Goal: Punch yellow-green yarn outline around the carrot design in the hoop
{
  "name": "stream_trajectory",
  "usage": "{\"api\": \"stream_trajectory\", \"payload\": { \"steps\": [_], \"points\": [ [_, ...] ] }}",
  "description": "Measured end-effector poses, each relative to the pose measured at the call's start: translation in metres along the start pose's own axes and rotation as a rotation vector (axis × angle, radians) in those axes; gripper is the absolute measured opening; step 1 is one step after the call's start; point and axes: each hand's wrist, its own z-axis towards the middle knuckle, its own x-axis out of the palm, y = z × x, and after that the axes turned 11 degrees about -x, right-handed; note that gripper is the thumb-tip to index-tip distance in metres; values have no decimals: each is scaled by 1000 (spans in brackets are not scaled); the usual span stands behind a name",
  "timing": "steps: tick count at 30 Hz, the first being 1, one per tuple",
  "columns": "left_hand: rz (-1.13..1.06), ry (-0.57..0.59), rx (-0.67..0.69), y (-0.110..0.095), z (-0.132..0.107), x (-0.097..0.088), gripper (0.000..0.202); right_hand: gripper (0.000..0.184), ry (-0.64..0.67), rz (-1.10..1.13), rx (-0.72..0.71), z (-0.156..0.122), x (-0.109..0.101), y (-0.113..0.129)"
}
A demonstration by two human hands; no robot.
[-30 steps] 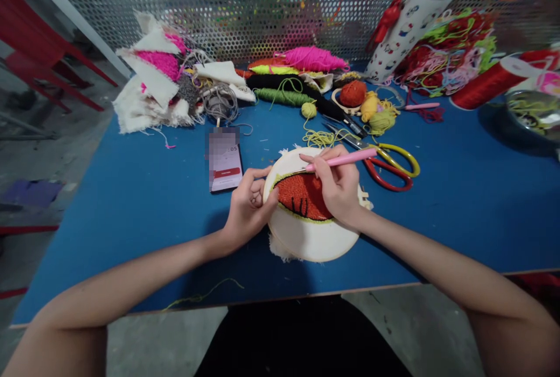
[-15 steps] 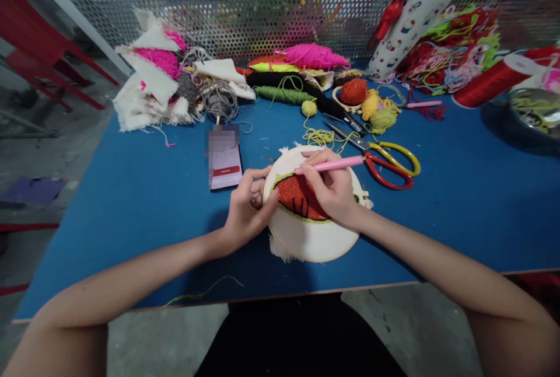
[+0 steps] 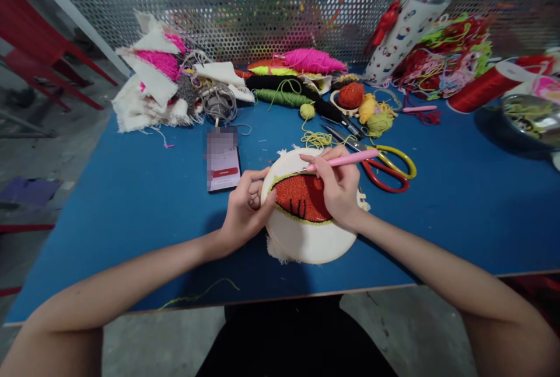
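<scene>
My left hand (image 3: 248, 202) grips the left rim of a round embroidery hoop (image 3: 312, 245), thumb on top and fingers curled beneath. White cloth fills the hoop, bearing an orange-red stitched shape (image 3: 301, 193) with black lines and a yellow-green edge. Closed round a pink punch needle (image 3: 350, 158) is my right hand (image 3: 343, 190), resting over the hoop's right side. The tool's thin metal tip points left, close to the upper edge of the stitching; whether it touches the cloth I cannot tell. Yellow-green yarn (image 3: 317, 139) lies loosely just behind the hoop.
Scissors (image 3: 389, 170) with red and yellow handles lie right of the hoop, a phone (image 3: 224, 161) to its left. Yarn skeins (image 3: 310, 60), cloth scraps (image 3: 153, 88), a tumbler (image 3: 402, 32), a red thread spool (image 3: 485, 88) and a metal bowl (image 3: 531, 123) line the back of the blue table (image 3: 144, 213).
My right hand and the punch needle have shifted slightly right, and the metal tip now shows above the stitching. My left hand keeps its hold on the hoop.
</scene>
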Motion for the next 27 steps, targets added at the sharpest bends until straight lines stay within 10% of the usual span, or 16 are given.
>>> {"api": "stream_trajectory", "payload": {
  "steps": [12, 27],
  "points": [
    [-2, -13, 20, -4, -2, 1, 34, 12, 326, -320, -111, 1, 2, 4],
    [38, -18, 12, 0, -1, 0, 35, 16, -42, 29, 37, -1, -2, -2]
  ]
}}
